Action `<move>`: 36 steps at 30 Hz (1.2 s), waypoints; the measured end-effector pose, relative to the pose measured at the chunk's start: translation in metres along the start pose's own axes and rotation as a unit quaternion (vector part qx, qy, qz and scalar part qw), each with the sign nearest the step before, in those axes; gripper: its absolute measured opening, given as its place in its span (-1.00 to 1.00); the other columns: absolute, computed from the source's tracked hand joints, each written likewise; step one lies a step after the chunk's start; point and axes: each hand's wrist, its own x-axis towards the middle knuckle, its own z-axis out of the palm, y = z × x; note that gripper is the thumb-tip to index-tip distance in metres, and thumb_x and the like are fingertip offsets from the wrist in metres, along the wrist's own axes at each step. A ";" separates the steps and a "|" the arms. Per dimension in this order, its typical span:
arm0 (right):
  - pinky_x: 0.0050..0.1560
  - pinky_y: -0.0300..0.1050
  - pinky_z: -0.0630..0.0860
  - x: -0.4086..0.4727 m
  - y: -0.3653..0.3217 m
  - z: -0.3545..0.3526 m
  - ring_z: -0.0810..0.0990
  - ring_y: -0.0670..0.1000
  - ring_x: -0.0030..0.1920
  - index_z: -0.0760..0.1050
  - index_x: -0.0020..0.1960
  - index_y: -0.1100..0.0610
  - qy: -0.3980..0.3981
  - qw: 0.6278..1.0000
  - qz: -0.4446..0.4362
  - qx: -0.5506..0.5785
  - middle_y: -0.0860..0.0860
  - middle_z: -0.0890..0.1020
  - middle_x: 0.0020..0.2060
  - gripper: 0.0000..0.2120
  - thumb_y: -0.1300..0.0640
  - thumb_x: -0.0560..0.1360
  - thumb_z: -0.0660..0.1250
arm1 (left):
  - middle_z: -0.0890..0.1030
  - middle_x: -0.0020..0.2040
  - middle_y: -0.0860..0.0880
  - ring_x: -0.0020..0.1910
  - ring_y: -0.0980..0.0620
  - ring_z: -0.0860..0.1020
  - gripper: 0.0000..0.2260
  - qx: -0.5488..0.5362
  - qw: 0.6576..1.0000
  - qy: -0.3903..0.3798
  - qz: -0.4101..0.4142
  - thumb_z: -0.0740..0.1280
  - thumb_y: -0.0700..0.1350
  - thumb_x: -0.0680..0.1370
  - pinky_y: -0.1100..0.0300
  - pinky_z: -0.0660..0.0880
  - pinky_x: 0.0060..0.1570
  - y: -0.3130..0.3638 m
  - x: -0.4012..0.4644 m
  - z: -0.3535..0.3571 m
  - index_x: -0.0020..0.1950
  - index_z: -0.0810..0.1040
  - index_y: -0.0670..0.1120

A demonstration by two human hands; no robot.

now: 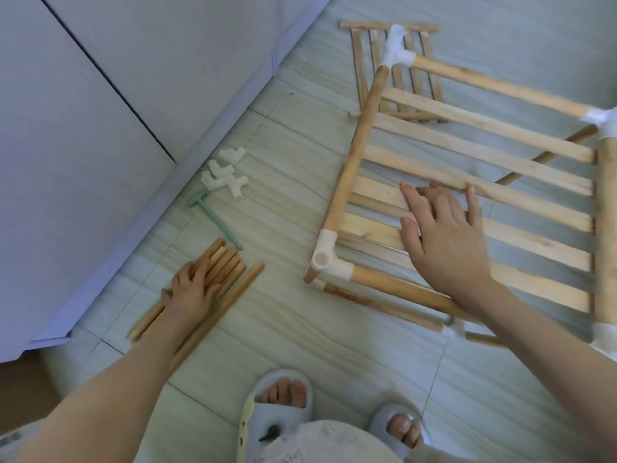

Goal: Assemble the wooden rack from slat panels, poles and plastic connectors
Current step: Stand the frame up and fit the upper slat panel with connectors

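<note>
A partly built wooden rack stands on the floor at the right: a slat panel framed by poles joined with white plastic connectors. My right hand lies flat on its slats, fingers spread and straight. At the lower left, several loose poles lie side by side, and my left hand rests on them with fingers bent over the bundle. Whether it grips a pole is unclear. A few loose white connectors lie in a heap beyond the poles. A second slat panel lies flat behind the rack.
A green plastic mallet lies between the connectors and the poles. A white cabinet fills the left side. My slippered feet stand at the bottom on the pale tiled floor.
</note>
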 end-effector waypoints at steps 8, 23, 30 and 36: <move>0.44 0.25 0.06 0.000 -0.001 -0.001 0.42 0.16 0.30 0.31 0.42 0.11 -0.009 1.000 0.004 -0.008 0.15 0.53 0.16 -0.50 -0.02 0.58 -0.11 | 0.09 0.45 -0.23 0.38 -0.23 0.14 -0.39 0.043 0.999 0.004 0.000 0.21 0.02 0.57 -0.25 0.22 0.28 0.003 -0.002 0.003 0.53 -0.04 0.03; 0.43 0.26 0.08 0.002 -0.001 0.000 0.49 0.15 0.20 0.34 0.40 0.12 -0.007 1.000 0.002 -0.015 0.14 0.55 0.14 -0.51 -0.02 0.58 -0.10 | 0.48 0.07 -0.23 -0.04 -0.14 0.46 -0.73 -0.032 0.996 -0.066 -0.054 0.34 -0.17 0.48 0.07 0.42 -0.13 0.010 0.029 -0.019 0.10 0.37 -0.22; 0.41 0.30 0.11 0.003 -0.001 0.000 0.50 0.15 0.19 0.35 0.39 0.12 -0.012 1.000 -0.003 -0.009 0.14 0.55 0.12 -0.52 -0.02 0.58 -0.09 | 0.52 -0.08 -0.21 -0.12 -0.21 0.51 -0.77 -0.084 0.995 0.044 -0.011 0.30 -0.20 0.50 0.06 0.41 -0.22 0.049 0.010 -0.051 0.06 0.30 -0.18; 0.43 0.31 -0.06 0.006 -0.005 -0.020 0.33 0.10 0.37 0.15 0.49 0.02 -0.138 0.990 0.011 -0.015 0.07 0.41 0.33 -0.33 -0.16 0.52 -0.38 | 0.48 -0.13 -0.07 -0.15 -0.11 0.50 -0.71 -0.256 0.956 0.122 0.081 0.32 -0.23 0.48 0.11 0.36 -0.25 0.132 -0.032 -0.122 0.14 0.33 -0.18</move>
